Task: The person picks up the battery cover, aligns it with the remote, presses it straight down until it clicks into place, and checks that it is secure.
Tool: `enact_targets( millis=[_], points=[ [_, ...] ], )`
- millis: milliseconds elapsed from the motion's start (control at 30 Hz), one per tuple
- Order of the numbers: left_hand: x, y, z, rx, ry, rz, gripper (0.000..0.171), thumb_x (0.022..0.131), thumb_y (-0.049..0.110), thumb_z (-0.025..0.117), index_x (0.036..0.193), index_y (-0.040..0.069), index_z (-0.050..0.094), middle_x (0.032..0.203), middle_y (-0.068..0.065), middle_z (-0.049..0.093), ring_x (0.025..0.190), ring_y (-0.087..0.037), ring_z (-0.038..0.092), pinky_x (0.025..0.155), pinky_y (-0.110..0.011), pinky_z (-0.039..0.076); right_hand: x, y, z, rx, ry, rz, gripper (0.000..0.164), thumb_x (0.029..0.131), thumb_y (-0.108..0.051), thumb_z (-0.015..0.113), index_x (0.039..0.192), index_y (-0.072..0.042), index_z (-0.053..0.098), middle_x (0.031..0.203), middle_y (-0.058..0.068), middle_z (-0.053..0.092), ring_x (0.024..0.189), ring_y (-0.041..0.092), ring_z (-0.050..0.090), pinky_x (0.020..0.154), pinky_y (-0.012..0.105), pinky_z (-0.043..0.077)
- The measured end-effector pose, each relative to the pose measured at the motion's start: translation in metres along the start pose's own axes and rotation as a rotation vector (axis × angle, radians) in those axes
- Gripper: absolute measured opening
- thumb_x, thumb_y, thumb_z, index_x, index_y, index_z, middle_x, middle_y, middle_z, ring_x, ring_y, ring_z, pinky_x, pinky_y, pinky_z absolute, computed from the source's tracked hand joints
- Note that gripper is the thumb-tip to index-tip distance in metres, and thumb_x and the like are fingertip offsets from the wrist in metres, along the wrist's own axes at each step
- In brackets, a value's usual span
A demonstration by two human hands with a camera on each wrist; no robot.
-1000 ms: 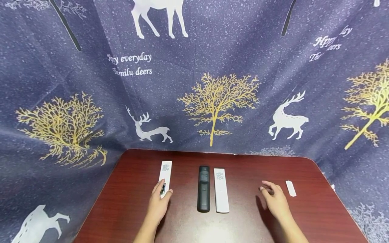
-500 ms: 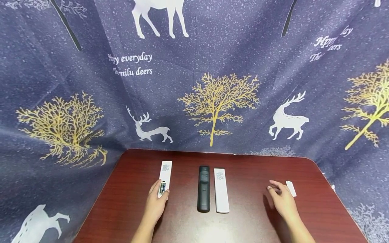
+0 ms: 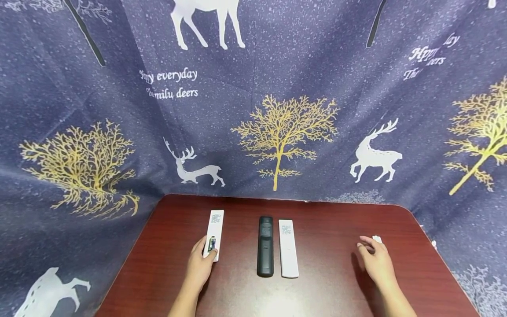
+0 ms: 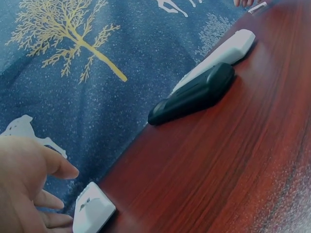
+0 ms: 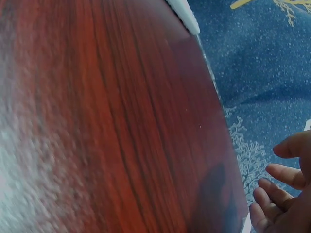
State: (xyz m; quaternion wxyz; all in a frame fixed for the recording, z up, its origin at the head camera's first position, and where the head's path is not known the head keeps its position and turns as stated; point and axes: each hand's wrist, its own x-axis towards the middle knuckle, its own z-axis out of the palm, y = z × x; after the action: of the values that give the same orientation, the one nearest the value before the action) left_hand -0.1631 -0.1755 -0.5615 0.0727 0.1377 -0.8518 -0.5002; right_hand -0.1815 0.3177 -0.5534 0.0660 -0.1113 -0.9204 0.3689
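In the head view a white remote control (image 3: pixel 214 224) lies back-up at the left of the table, its battery compartment (image 3: pixel 211 243) uncovered. My left hand (image 3: pixel 199 264) is at its near end, thumb and fingers on either side. The left wrist view shows that hand (image 4: pixel 29 189) with loose, spread fingers beside the remote (image 4: pixel 95 211), the thumb apart from it. At the right, my right hand (image 3: pixel 376 264) hovers with relaxed fingers, partly hiding a small slim white object (image 3: pixel 377 238). Nothing sits between the fingers of that right hand (image 5: pixel 286 189) in the right wrist view.
A black remote (image 3: pixel 266 246) and a second white remote (image 3: pixel 288 248) lie side by side mid-table, backs up. The dark red wooden table (image 3: pixel 325 264) meets a blue printed cloth (image 3: pixel 253 145) behind it.
My right hand has moved right, over the small white object. My left hand has drawn slightly back toward the near end of the white remote, uncovering more of its battery compartment.
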Motion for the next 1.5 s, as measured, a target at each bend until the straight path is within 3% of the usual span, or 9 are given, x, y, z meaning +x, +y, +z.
enact_targets(
  millis=[267, 433, 533, 700, 967, 1133, 1367, 1500],
  points=[
    [0.001, -0.001, -0.003, 0.004, 0.001, -0.011, 0.066, 0.091, 0.01, 0.065, 0.149, -0.009, 0.039, 0.147, -0.034, 0.045, 0.133, -0.048, 0.049, 0.111, -0.059, 0.041, 0.004, 0.006, -0.006, -0.014, 0.047, 0.002, 0.043, 0.103, -0.027, 0.054, 0.136, 0.0, 0.058, 0.132, 0.028, 0.051, 0.119, 0.044, 0.058, 0.093, 0.041, 0.046],
    [0.003, -0.002, -0.004, -0.005, -0.004, -0.025, 0.069, 0.09, 0.009, 0.065, 0.149, -0.013, 0.037, 0.142, -0.034, 0.05, 0.128, -0.047, 0.053, 0.107, -0.057, 0.046, 0.006, 0.009, -0.01, -0.02, 0.066, -0.002, 0.042, 0.102, -0.024, 0.057, 0.135, 0.0, 0.059, 0.139, 0.031, 0.048, 0.119, 0.044, 0.059, 0.087, 0.029, 0.045],
    [0.005, -0.003, -0.006, 0.018, -0.006, -0.019, 0.069, 0.089, 0.009, 0.066, 0.148, -0.014, 0.037, 0.14, -0.032, 0.052, 0.127, -0.047, 0.054, 0.106, -0.056, 0.046, 0.007, 0.011, -0.012, -0.022, 0.074, 0.006, 0.042, 0.101, -0.022, 0.058, 0.136, 0.001, 0.058, 0.136, 0.031, 0.048, 0.119, 0.045, 0.058, 0.09, 0.035, 0.045],
    [0.009, -0.004, -0.008, 0.071, -0.021, -0.016, 0.074, 0.088, 0.012, 0.069, 0.147, -0.017, 0.034, 0.138, -0.032, 0.054, 0.125, -0.045, 0.056, 0.105, -0.056, 0.047, 0.009, 0.014, -0.015, -0.014, 0.09, 0.03, 0.045, 0.098, -0.018, 0.061, 0.137, 0.003, 0.055, 0.131, 0.034, 0.049, 0.123, 0.049, 0.051, 0.101, 0.059, 0.038],
    [0.013, -0.011, -0.007, 0.125, -0.013, -0.01, 0.081, 0.086, 0.018, 0.074, 0.147, -0.018, 0.034, 0.132, -0.03, 0.059, 0.12, -0.042, 0.06, 0.101, -0.054, 0.049, 0.013, 0.02, -0.018, -0.021, 0.125, 0.096, 0.049, 0.095, -0.016, 0.062, 0.139, 0.003, 0.053, 0.133, 0.031, 0.048, 0.123, 0.046, 0.055, 0.094, 0.045, 0.04],
    [0.015, -0.012, -0.007, 0.139, -0.017, -0.002, 0.082, 0.086, 0.021, 0.076, 0.146, -0.018, 0.035, 0.131, -0.031, 0.057, 0.118, -0.043, 0.06, 0.097, -0.054, 0.052, 0.015, 0.021, -0.021, -0.014, 0.113, 0.115, 0.051, 0.095, -0.014, 0.06, 0.139, 0.008, 0.049, 0.131, 0.033, 0.047, 0.123, 0.048, 0.053, 0.098, 0.052, 0.04],
    [0.017, -0.012, -0.006, 0.166, -0.024, 0.016, 0.079, 0.084, 0.022, 0.078, 0.142, -0.017, 0.041, 0.127, -0.031, 0.057, 0.115, -0.041, 0.06, 0.097, -0.054, 0.051, 0.019, 0.026, -0.021, -0.01, 0.1, 0.159, 0.054, 0.093, -0.016, 0.061, 0.138, 0.01, 0.048, 0.127, 0.035, 0.049, 0.122, 0.046, 0.048, 0.089, 0.041, 0.04],
    [0.018, -0.013, -0.006, 0.186, -0.017, 0.025, 0.078, 0.082, 0.023, 0.08, 0.139, -0.018, 0.044, 0.122, -0.03, 0.057, 0.111, -0.04, 0.061, 0.095, -0.054, 0.051, 0.022, 0.031, -0.018, -0.01, 0.078, 0.184, 0.059, 0.094, -0.02, 0.062, 0.14, 0.011, 0.045, 0.128, 0.036, 0.047, 0.124, 0.048, 0.045, 0.096, 0.049, 0.041]
  ],
)
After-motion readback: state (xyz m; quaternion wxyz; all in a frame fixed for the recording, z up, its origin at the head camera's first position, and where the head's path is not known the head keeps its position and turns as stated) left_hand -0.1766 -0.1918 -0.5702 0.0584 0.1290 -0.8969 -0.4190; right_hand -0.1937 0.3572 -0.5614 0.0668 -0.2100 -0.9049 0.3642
